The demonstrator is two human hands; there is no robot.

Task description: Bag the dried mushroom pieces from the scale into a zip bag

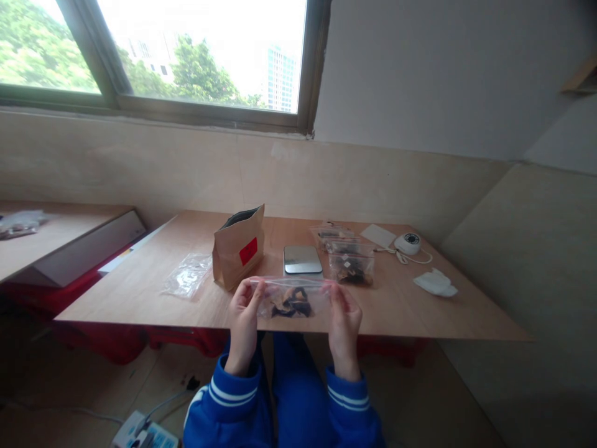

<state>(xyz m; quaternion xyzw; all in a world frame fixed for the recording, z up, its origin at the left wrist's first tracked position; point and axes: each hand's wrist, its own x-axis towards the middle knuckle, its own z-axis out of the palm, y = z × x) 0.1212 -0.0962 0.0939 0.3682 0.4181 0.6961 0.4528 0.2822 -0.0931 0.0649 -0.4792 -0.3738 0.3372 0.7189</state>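
My left hand (244,314) and my right hand (344,317) hold a clear zip bag (289,297) between them, each pinching one end of its top edge. The bag has dark and tan dried pieces inside and hangs just above the near edge of the wooden table (401,305). Behind it lies a small silver scale (302,259). A brown paper bag (239,247) with a red label stands open to the left of the scale.
Filled clear bags (351,264) are stacked right of the scale. Empty clear bags (187,275) lie at the left. A white round device (408,242) with a cord, a white card (378,235) and a crumpled tissue (435,283) sit at the right. A power strip (142,434) lies on the floor.
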